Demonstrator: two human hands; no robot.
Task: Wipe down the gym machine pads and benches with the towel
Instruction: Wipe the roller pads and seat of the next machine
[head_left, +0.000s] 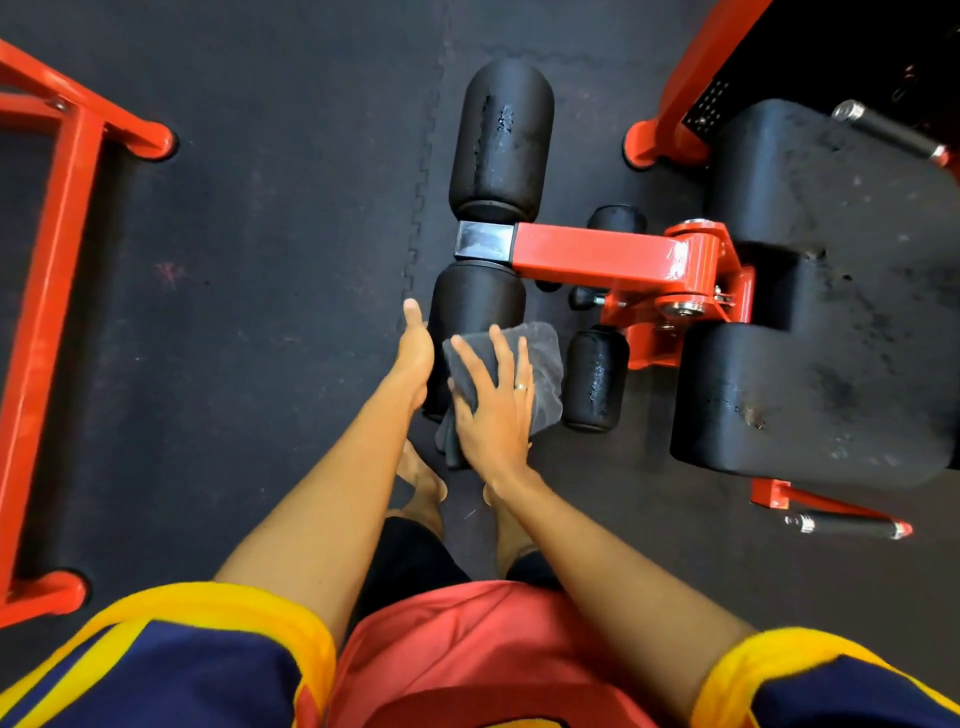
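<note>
The black seat pad (810, 395) fills the right side. A red arm (592, 254) carries the near roller pad (475, 296). The grey towel (545, 364) is draped over that roller. The right hand (493, 410) lies flat on the towel with its fingers spread. The left hand (415, 348) rests against the roller's left side, thumb straight; its fingers are hidden, so its grip cannot be told.
</note>
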